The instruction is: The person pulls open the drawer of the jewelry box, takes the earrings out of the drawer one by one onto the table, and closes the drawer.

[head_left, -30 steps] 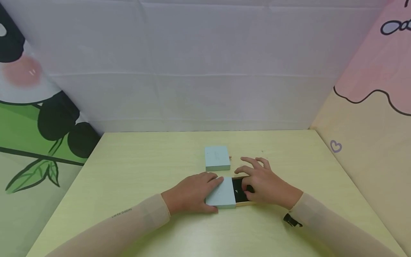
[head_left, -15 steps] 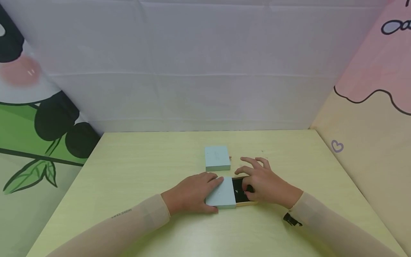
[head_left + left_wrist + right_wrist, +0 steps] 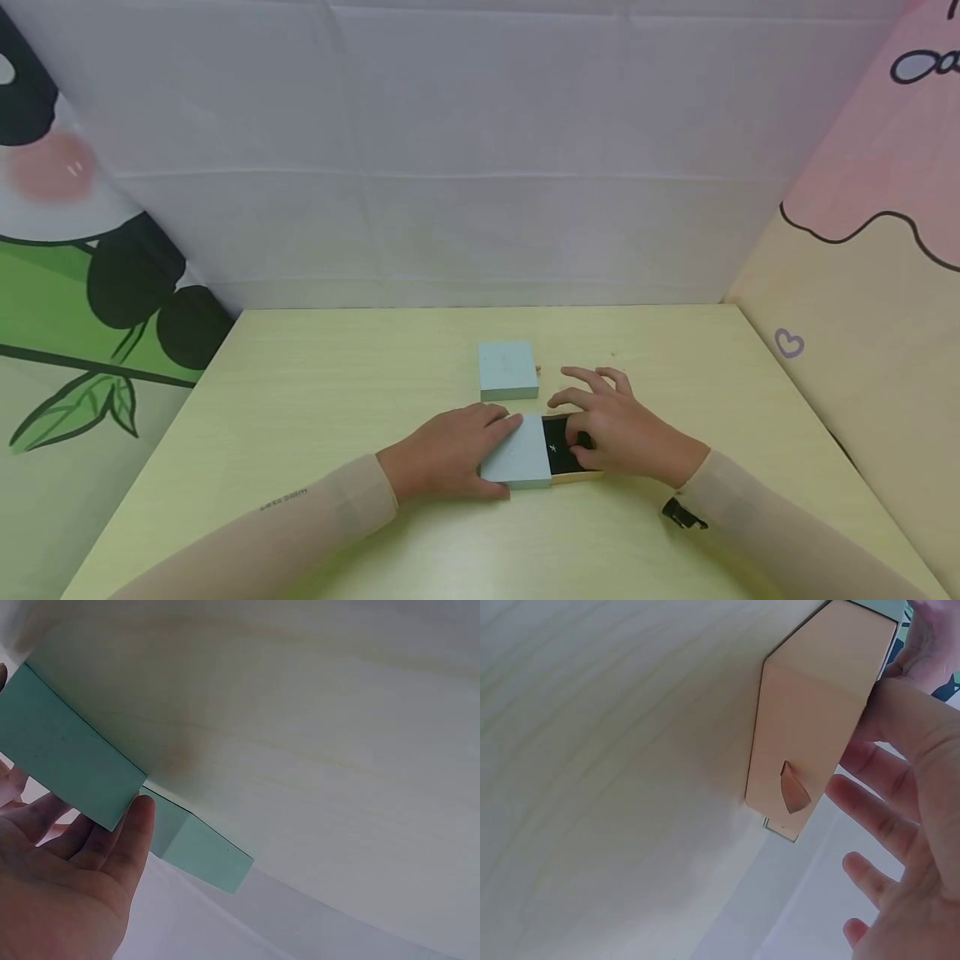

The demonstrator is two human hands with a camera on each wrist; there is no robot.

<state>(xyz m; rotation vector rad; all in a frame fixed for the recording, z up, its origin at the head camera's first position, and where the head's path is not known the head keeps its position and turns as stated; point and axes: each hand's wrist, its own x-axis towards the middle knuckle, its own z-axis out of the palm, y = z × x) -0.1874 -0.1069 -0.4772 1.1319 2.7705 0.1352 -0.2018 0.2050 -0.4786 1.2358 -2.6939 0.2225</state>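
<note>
Almost nothing is different from half a second ago: both hands and both blue boxes sit in the same spots. Only the pictures on the side walls look shifted a tiny bit.

Going from the left, one beige sleeve [image 3: 300, 533] with small dark letters on it leads to the left hand [image 3: 453, 450]. This hand holds the left end of the near box [image 3: 525, 462]. The fingers go over the far side, one finger lies on top, and the thumb runs along the side close to the person.

There are two blue boxes on the pale table [image 3: 337, 375]. The far box [image 3: 508, 368] is behind the near one, with a gap between them. A little tab [image 3: 537, 368] sticks out of its right side.

One tan tray [image 3: 576, 477] is partly out of the near box, on the right. Its inside is black, and one small white mark [image 3: 553, 448] shows there. One pull tab [image 3: 793, 789] is on the end of the tray.

The right hand [image 3: 630, 437] bends its thumb and pointer finger down into the tray. I cannot tell if they pinch anything. The other three fingers are spread out above.
</note>
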